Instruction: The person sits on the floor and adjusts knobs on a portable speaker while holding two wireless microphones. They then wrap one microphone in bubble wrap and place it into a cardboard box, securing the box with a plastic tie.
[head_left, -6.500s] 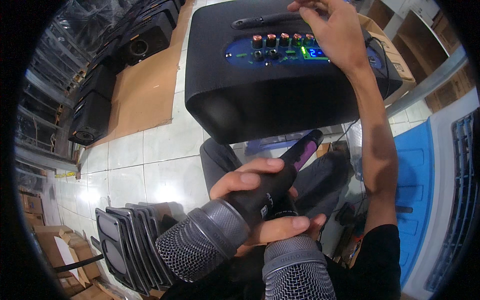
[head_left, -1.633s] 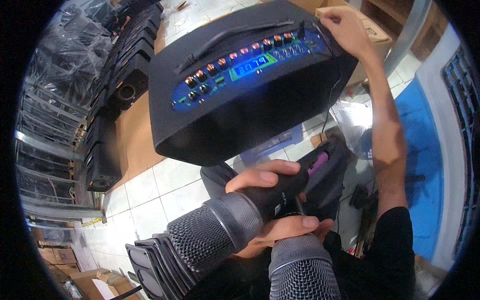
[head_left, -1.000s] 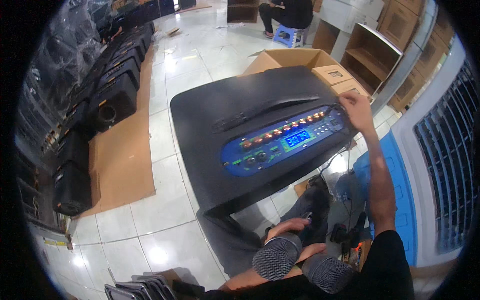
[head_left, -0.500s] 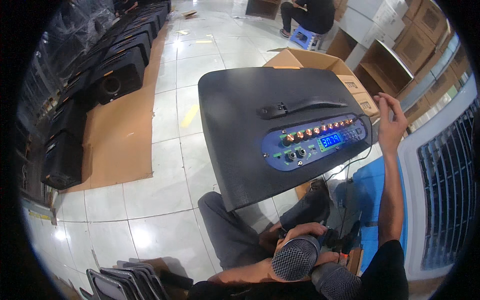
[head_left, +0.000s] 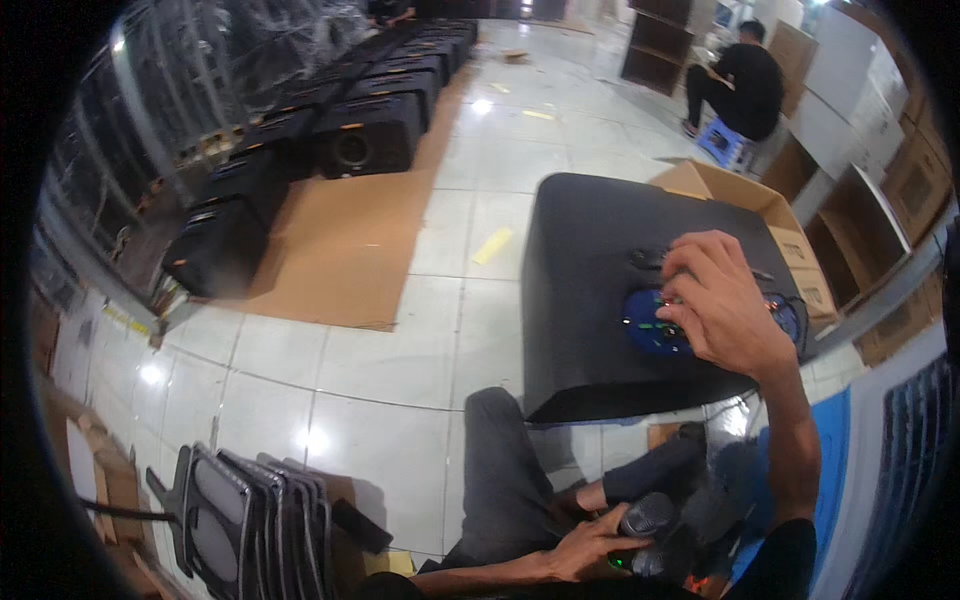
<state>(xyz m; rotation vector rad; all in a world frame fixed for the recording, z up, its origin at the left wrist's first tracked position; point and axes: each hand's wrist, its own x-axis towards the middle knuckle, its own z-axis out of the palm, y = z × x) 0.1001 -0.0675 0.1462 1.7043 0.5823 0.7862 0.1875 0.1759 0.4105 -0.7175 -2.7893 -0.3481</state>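
Tiled floor (head_left: 400, 385), white, glossy. Row of black speakers (head_left: 365, 135), along the left, partly beside a flat cardboard sheet (head_left: 345, 250). Single black speaker (head_left: 585, 290), the piece being worked on, standing just in front of the person's bent legs (head_left: 500, 460); open carton (head_left: 692, 178) close behind it. Stack of dark-framed grilles (head_left: 240, 520), on edge, lower left. Control panel (head_left: 640, 340), blue, let into the speaker's top, mostly hidden under the right hand (head_left: 672, 298). Step in hand, by judgement: setting a control by touch; any turn calls for a light fingertip pinch clear of neighbouring controls. Right fingers curled, thumb and forefinger narrowly apart at the panel's left part; whether they grip a knob cannot be told. Two microphones (head_left: 648, 514), mesh heads up, one beside the other, low in front of the body; left hand (head_left: 590, 548) closed round them, fingers wrapped on the handles.
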